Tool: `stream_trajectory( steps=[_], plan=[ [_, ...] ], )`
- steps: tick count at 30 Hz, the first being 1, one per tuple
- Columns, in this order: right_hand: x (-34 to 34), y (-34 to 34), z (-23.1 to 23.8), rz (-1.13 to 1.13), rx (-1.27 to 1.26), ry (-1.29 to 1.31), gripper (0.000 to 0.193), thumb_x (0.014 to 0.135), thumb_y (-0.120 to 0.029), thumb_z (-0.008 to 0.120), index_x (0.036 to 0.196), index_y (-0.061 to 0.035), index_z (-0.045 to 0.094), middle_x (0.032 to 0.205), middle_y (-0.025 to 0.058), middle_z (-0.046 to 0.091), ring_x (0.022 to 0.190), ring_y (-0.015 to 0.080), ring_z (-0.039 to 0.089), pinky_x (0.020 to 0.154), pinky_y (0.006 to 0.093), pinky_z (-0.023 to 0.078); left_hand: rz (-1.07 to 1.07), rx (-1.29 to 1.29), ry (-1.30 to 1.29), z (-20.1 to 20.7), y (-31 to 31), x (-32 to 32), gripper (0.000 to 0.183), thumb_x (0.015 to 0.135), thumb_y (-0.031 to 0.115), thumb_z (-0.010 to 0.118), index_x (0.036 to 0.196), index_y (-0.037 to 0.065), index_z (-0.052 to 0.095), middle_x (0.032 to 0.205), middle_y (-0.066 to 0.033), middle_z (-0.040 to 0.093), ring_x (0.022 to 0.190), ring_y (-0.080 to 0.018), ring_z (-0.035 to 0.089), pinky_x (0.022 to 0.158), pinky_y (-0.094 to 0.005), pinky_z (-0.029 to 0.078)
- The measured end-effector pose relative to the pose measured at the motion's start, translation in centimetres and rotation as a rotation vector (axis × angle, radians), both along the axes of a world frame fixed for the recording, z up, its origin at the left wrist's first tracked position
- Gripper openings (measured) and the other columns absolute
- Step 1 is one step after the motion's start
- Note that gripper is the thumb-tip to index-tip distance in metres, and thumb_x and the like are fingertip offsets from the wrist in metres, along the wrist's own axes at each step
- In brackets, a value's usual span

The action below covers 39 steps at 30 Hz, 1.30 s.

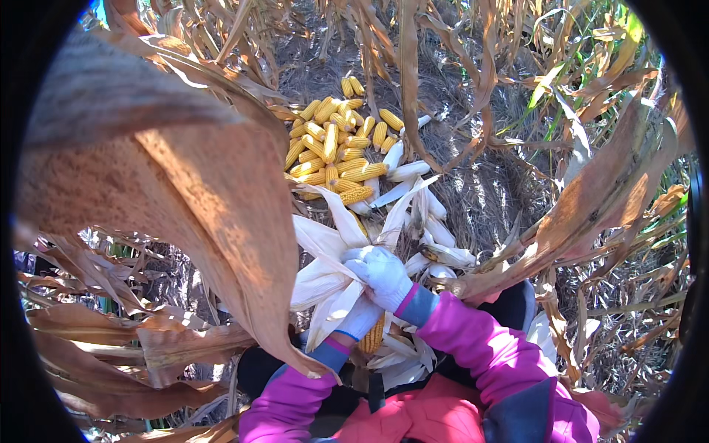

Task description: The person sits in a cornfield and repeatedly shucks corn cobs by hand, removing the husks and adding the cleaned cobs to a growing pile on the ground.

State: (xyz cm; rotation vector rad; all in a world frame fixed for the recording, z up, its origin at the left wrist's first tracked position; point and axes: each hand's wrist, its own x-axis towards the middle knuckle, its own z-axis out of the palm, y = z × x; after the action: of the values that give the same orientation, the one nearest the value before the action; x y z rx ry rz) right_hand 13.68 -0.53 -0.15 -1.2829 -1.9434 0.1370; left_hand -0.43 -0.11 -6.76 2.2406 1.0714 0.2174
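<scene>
Pale husk leaves (323,249) fan out around an ear of corn (360,224), of which only a little yellow shows. My right hand (380,276), in a white glove, is closed on the husk at the near part of this ear. Just below it, my left hand (360,318), gloved too, is closed about the base of the same ear; husk and the other hand cover its fingertips. Under my left wrist lies another yellow ear, a bare corncob (373,336). Beyond my hands, a heap of husked corn (330,144) rests on the ground.
A large dry corn leaf (214,214) hangs close in front on the left and hides part of the scene. Loose husks (443,229) lie right of the heap. Another dry leaf (569,210) arches in from the right. Standing stalks (450,44) line the far side.
</scene>
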Motion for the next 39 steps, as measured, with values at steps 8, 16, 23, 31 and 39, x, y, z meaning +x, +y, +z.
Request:
stream_trajectory(
  steps=[8,16,23,31,39],
  plan=[
    [-0.3,-0.2,-2.3,-0.047,0.008,0.159,0.046,0.07,-0.006,0.07,0.116,-0.008,0.063,0.109,0.0134,0.066,0.101,0.0355,0.064,0.089,0.0436,0.052,0.033,0.045,0.049,-0.3,0.3,0.0,0.078,0.089,0.045,0.062,0.149,0.004,0.036,0.151,-0.0245,0.041,0.143,-0.0385,0.036,0.12,-0.0458,0.025],
    [-0.8,-0.8,1.4,0.18,-0.144,0.015,0.051,0.069,-0.002,0.066,0.12,-0.0091,0.064,0.107,0.0156,0.068,0.102,0.0353,0.065,0.089,0.0462,0.052,0.097,0.103,0.089,-4.2,-0.8,-3.0,0.076,0.091,0.046,0.062,0.148,0.004,0.037,0.149,-0.0225,0.044,0.14,-0.0343,0.039,0.119,-0.0442,0.027],
    [-0.5,-0.8,-0.7,-0.051,-0.288,0.431,0.024,0.085,0.002,0.058,0.108,-0.0002,0.064,0.09,0.016,0.067,0.08,0.0326,0.067,0.072,0.0355,0.054,0.214,-0.441,-0.266,5.6,-1.4,0.8,0.064,0.081,0.027,0.074,0.133,0.0,0.048,0.119,-0.0154,0.063,0.11,-0.0284,0.062,0.097,-0.0406,0.049],
    [-1.0,0.9,-1.3,-0.324,-0.673,1.441,0.032,0.099,-0.015,0.057,0.127,0.0002,0.059,0.108,0.0102,0.068,0.094,0.0171,0.064,0.082,0.0312,0.053,0.418,-1.144,-0.669,5.2,-1.4,0.7,0.065,0.077,0.008,0.079,0.134,0.001,0.049,0.111,-0.0096,0.066,0.092,-0.0216,0.069,0.077,-0.0343,0.058],
    [1.1,4.6,-1.6,0.028,-0.463,2.099,0.04,0.107,-0.026,0.035,0.133,-0.0036,0.055,0.121,0.0124,0.065,0.105,0.0242,0.066,0.085,0.0388,0.058,0.429,-1.35,-0.991,6.1,-0.5,0.9,0.048,0.083,0.016,0.074,0.125,0.002,0.055,0.106,-0.0098,0.067,0.089,-0.0214,0.069,0.079,-0.0355,0.059]
  ],
)
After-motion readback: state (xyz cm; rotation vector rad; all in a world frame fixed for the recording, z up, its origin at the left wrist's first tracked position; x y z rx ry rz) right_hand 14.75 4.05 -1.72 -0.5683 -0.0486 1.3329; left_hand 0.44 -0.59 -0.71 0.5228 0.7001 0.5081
